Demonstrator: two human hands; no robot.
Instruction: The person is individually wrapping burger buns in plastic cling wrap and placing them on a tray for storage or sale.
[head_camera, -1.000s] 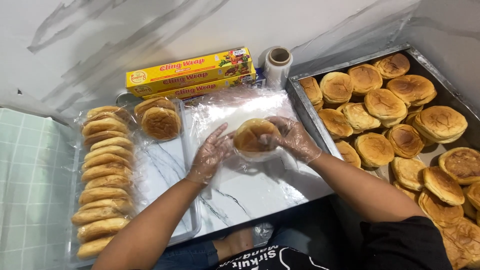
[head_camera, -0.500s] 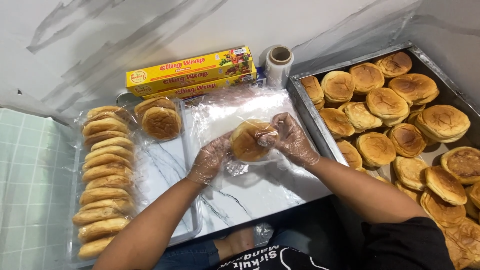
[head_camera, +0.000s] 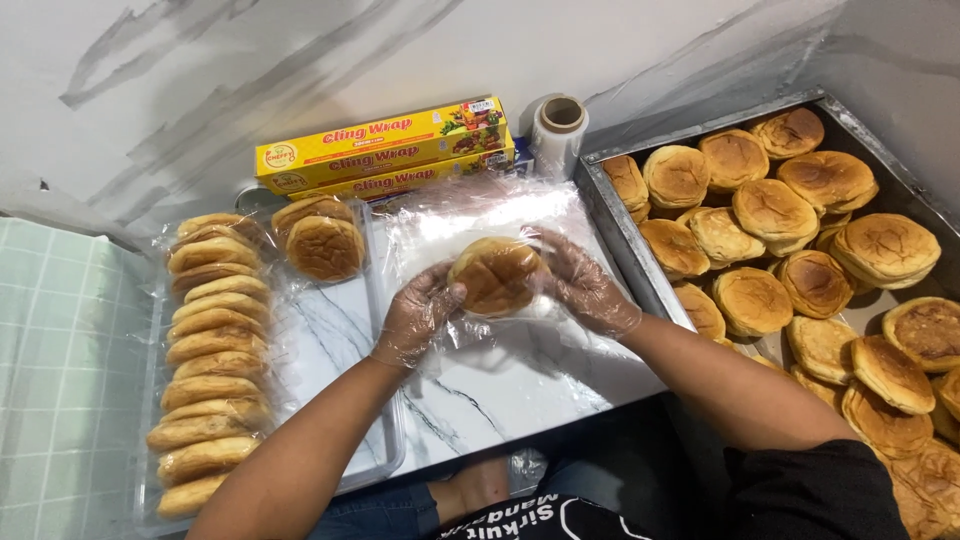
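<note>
Where white tray sits at far left, row of wrapped buns stands on edge, two more wrapped buns at top. Left hand, gloved, fingers curled against round bun, thumb on its edge. Bun held over sheet of cling film on marble board, probably lifted clear. Right hand, gloved, fingers cupping bun's other side. Film roll and yellow boxes behind. Metal tray of unwrapped buns at right.
</note>
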